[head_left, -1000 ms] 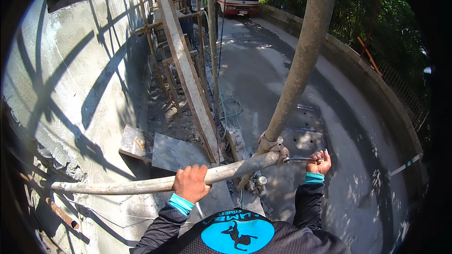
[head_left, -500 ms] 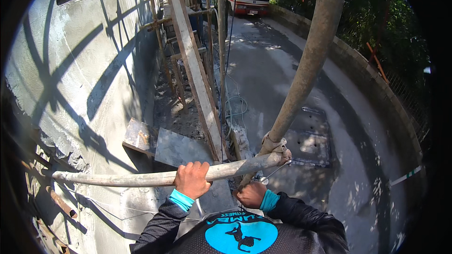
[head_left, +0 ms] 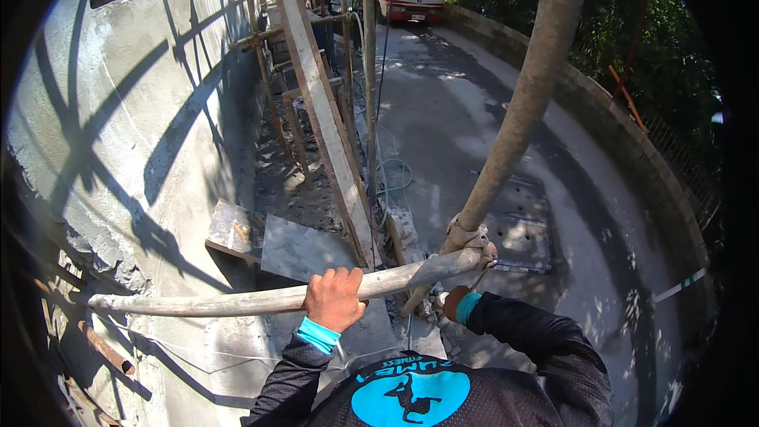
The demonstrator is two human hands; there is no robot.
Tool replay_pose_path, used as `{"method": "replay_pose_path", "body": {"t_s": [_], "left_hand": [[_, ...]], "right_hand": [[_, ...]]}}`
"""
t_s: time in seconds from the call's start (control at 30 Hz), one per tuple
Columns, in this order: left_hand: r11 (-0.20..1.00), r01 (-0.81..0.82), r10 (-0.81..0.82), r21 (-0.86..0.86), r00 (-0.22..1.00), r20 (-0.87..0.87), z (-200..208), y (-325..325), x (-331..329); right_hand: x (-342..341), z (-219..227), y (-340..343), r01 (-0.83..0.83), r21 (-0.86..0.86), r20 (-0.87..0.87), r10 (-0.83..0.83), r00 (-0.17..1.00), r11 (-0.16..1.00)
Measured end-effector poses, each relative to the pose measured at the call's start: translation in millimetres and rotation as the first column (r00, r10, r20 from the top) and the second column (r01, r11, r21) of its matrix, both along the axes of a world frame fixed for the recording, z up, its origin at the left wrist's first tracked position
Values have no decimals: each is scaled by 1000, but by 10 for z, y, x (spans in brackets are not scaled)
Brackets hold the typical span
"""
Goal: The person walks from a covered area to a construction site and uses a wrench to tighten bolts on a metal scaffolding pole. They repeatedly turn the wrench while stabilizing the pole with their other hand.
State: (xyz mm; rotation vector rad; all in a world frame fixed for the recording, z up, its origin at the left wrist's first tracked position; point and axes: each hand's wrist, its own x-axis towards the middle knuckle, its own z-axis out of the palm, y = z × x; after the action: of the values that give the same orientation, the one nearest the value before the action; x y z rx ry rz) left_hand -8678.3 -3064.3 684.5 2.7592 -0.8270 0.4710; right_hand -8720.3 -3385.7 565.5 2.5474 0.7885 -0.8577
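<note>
**Left hand (head_left: pixel 335 300) wrapped round a long, pale-grey, round metal pipe (head_left: pixel 229 304); right hand (head_left: pixel 454 304) just below a weathered grey metal clamp (head_left: pixel 468 237)**

The pipe's long axis runs across the lower half of the frame, from the lower left to the clamp right of centre, rising a little toward that end. A thick, brown-grey, round metal pole (head_left: pixel 522 103) slants down from the upper right and meets it at the clamp.

The left hand is closed over the pipe from above, fingers curled round its far side, left of the joint. The clamp lies to the right of that grip and slightly higher in the frame.

The right hand is the nearer of the two to the clamp. A slim, straight metal tool (head_left: pixel 479 278) slopes from the clamp's right end down and leftward toward this hand. The right fingers are hidden behind the hand and its turquoise cuff (head_left: pixel 467 307), so whether they are closed on the tool cannot be told.

A long, pale, narrow board (head_left: pixel 320 103) leans above the pipe, upper centre-left.
</note>
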Motion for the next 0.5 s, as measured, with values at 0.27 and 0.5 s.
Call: {"method": "replay_pose_path", "body": {"t_s": [0.27, 0.5], "left_hand": [[1000, 20, -19, -24, 1000, 22, 13, 18, -5], [1000, 23, -22, 15, 998, -60, 15, 2, 22]], "right_hand": [[65, -127, -168, 146, -186, -46, -157, 986, 972], [-116, -89, 156, 24, 182, 110, -44, 993, 983]]}}
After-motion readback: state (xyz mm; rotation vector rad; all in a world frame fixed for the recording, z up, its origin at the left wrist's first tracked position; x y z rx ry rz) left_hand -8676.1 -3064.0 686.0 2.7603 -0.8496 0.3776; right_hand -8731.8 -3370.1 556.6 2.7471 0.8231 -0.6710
